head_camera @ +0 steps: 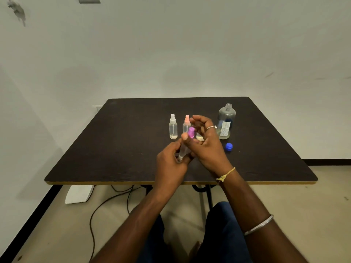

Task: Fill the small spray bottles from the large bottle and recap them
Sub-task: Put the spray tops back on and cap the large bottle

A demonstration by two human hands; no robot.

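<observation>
Right hand hides most of the pink-capped bottle; held bottle blurred

A single head-worn wide-angle camera looks forward and down, close over the table, toward the wall.

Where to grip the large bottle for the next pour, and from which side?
Wrap the wide round body of the large bottle below its shoulder, coming from the right. It stands upright and uncapped, so the narrow open neck should stay free for pouring; the blue cap lies in front, and the pink-capped spray bottle stands to its left.
</observation>
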